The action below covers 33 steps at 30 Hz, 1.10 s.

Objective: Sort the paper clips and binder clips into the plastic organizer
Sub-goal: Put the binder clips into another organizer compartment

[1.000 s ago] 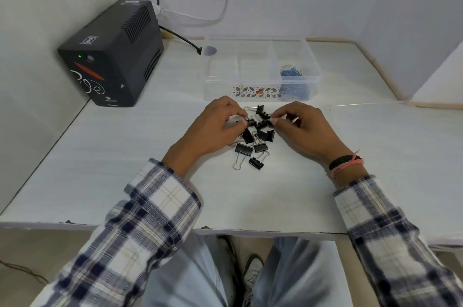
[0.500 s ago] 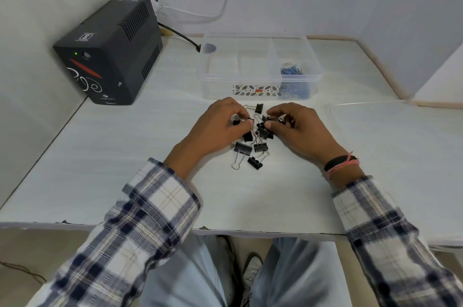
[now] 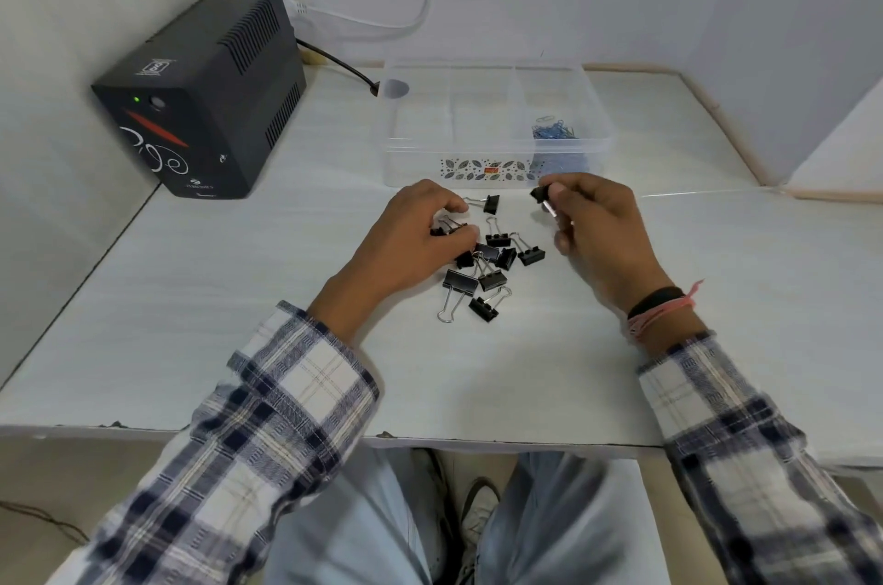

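Several black binder clips (image 3: pixel 492 271) lie in a loose pile on the white desk, in front of the clear plastic organizer (image 3: pixel 494 73). Blue paper clips (image 3: pixel 554 130) fill the organizer's right compartment; its other compartments look bare. My right hand (image 3: pixel 597 231) is raised just in front of the organizer, pinching one black binder clip (image 3: pixel 541 193) between thumb and fingers. At the pile's left edge my left hand (image 3: pixel 411 240) rests on the desk, its fingers closed around another binder clip (image 3: pixel 446 228). One more clip (image 3: pixel 489 203) lies apart, close to the organizer's front wall.
A black power unit (image 3: pixel 205 97) with a green light stands at the back left against the wall, its cables (image 3: pixel 334 59) running behind the organizer. Walls close in the desk on the left, back and right. The desk's front edge (image 3: pixel 430 438) is above my knees.
My right hand has lifted a binder clip out of the pile, up and to the right toward the organizer. My left hand has stayed at the pile's left side.
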Each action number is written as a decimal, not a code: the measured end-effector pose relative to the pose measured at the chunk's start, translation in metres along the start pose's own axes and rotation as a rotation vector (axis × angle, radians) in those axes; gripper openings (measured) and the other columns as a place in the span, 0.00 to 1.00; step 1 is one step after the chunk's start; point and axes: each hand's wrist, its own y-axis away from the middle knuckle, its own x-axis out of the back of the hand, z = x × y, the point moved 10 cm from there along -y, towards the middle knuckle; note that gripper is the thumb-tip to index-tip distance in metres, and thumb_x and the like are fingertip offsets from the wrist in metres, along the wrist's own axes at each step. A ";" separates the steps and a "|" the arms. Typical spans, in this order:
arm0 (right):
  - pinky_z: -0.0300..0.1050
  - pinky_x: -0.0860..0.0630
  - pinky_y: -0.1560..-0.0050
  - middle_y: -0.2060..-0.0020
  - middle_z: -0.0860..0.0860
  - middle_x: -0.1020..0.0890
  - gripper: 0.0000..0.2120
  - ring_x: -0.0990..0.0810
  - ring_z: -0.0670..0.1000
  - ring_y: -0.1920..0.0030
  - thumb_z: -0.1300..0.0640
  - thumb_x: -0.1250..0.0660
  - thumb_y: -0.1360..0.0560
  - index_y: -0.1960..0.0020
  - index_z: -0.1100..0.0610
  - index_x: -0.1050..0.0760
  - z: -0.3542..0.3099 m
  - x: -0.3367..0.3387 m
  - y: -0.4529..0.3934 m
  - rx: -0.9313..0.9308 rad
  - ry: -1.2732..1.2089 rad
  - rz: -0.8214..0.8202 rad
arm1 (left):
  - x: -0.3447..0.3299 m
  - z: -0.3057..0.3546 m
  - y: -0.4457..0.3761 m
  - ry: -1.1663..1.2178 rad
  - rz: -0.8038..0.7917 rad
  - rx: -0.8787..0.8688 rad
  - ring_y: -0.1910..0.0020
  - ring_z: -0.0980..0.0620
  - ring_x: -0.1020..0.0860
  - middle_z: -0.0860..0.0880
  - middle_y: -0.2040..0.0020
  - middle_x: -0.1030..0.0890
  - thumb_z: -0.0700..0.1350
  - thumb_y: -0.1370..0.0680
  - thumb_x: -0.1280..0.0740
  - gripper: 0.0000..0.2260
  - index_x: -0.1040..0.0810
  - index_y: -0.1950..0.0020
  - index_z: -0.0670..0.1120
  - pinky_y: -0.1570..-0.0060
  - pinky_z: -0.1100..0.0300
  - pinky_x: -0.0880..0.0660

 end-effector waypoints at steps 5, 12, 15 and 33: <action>0.45 0.30 0.69 0.63 0.55 0.24 0.10 0.26 0.52 0.67 0.56 0.36 0.22 0.50 0.62 0.20 0.015 -0.005 0.005 -0.312 -0.401 -0.049 | 0.000 -0.006 -0.002 -0.016 0.013 0.066 0.58 0.62 0.27 0.52 0.46 0.24 0.49 0.26 0.26 0.09 0.16 0.48 0.46 0.55 0.69 0.33; 0.42 0.23 0.62 0.65 0.49 0.19 0.03 0.22 0.46 0.66 0.61 0.29 0.25 0.51 0.58 0.20 -0.006 -0.020 0.013 -0.016 0.299 -0.265 | 0.005 -0.003 0.002 0.012 0.039 0.094 0.61 0.61 0.26 0.52 0.49 0.22 0.45 0.26 0.28 0.04 0.17 0.55 0.46 0.60 0.71 0.33; 0.46 0.21 0.53 0.61 0.50 0.16 0.09 0.21 0.46 0.63 0.58 0.27 0.29 0.50 0.50 0.18 -0.005 -0.025 0.019 0.036 0.567 -0.343 | 0.006 -0.004 0.001 0.013 0.046 0.081 0.61 0.60 0.26 0.54 0.50 0.23 0.45 0.25 0.29 0.04 0.17 0.55 0.47 0.60 0.69 0.33; 0.42 0.29 0.66 0.71 0.43 0.19 0.03 0.26 0.44 0.71 0.63 0.32 0.23 0.51 0.59 0.20 -0.018 -0.005 0.015 0.053 0.320 -0.111 | 0.017 -0.014 0.006 1.029 0.181 0.353 0.49 0.46 0.16 0.43 0.49 0.12 0.43 0.17 0.41 0.11 0.20 0.54 0.44 0.57 0.56 0.26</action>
